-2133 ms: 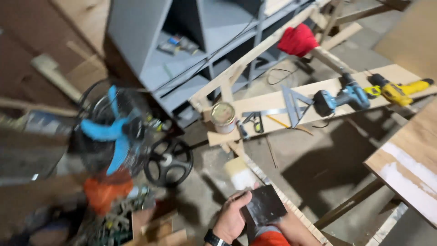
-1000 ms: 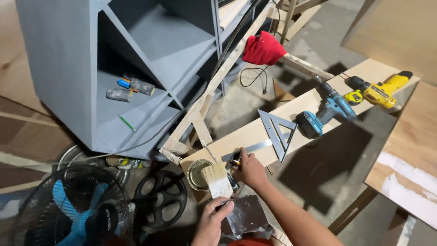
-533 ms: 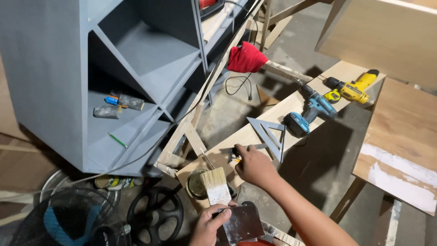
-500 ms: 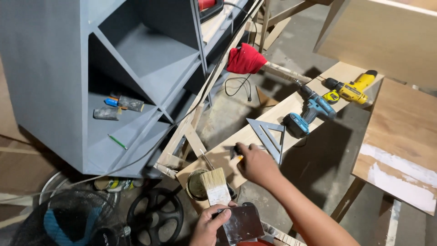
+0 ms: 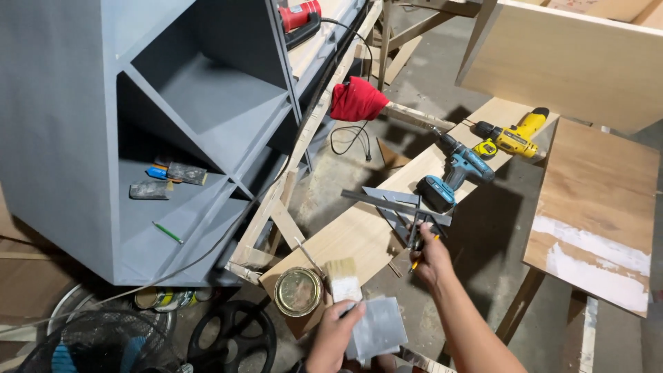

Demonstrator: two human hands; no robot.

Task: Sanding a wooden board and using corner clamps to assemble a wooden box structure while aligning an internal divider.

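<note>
risky bit imo: the right hand (image 5: 429,257) is pinched shut around a dark metal tool with a yellow tip (image 5: 418,243), lifted over the pale plywood plank (image 5: 359,231), and a loose pinch could drop it. at 7 o'clock from there the left hand (image 5: 336,330) is closed on a pale-bristled flat paintbrush (image 5: 342,282) and a grey metal scraper blade (image 5: 377,329), right beside the open brass-coloured round tin (image 5: 298,292), so a bump might tip it.

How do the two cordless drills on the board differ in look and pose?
The blue drill has a teal and black body; the yellow drill is yellow and black. The blue drill lies nearer the right hand, beside the metal square; the yellow drill lies farther along the wooden board, toward its far end. Both lie on their sides, untouched, chucks pointing roughly left in the head view.
</note>
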